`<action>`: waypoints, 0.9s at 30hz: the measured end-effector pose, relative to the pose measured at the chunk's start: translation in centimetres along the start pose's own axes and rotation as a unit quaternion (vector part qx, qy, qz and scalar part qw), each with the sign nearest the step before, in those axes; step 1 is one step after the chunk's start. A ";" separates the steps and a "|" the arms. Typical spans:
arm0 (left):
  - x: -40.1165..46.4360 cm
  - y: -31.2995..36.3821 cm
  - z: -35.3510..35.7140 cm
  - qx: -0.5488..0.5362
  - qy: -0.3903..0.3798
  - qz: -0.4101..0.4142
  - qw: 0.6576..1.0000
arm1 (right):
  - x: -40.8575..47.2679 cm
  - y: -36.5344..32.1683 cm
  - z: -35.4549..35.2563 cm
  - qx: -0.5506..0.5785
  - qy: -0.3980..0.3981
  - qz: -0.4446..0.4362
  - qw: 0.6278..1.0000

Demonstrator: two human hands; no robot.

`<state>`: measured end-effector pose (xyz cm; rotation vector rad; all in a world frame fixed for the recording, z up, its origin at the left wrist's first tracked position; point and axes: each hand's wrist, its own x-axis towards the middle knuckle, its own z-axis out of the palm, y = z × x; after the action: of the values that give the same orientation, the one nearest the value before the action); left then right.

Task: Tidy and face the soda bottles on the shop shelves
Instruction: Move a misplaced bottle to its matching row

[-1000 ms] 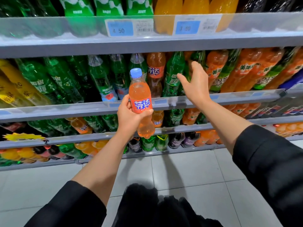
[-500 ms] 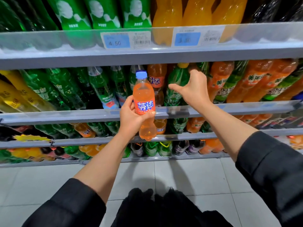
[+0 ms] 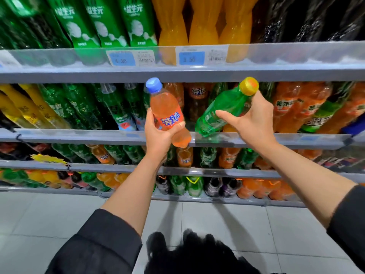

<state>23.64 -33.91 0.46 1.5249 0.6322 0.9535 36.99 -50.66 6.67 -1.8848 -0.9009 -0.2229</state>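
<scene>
Fingers of the left hand [image 3: 158,133] wrap an orange soda bottle [image 3: 167,113], upright before the shelf rail [image 3: 79,135]; right hand [image 3: 254,119] grips a tilted green bottle [image 3: 223,109] near its yellow cap [image 3: 249,86], arms outstretched.

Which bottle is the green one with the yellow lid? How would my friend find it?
Look at the second shelf down, under the blue price tags. Just in front of it, the right hand grips a green bottle by its neck. It is the only green one tipped sideways, with a yellow cap.
</scene>
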 end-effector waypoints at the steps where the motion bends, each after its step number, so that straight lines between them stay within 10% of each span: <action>1: 0.3 0.2 0.5 0.002 -0.005 0.009 1.000 | -0.3 0.2 -0.5 -0.003 -0.002 -0.001 1.000; 27: 4.4 -5.2 7.3 0.148 0.007 -0.054 0.987 | -1.7 3.7 -1.3 0.006 -0.004 0.057 0.998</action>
<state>32.75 -33.26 -3.67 1.7266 0.8887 0.8150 38.52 -53.43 3.80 -1.9196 -0.7955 -0.1410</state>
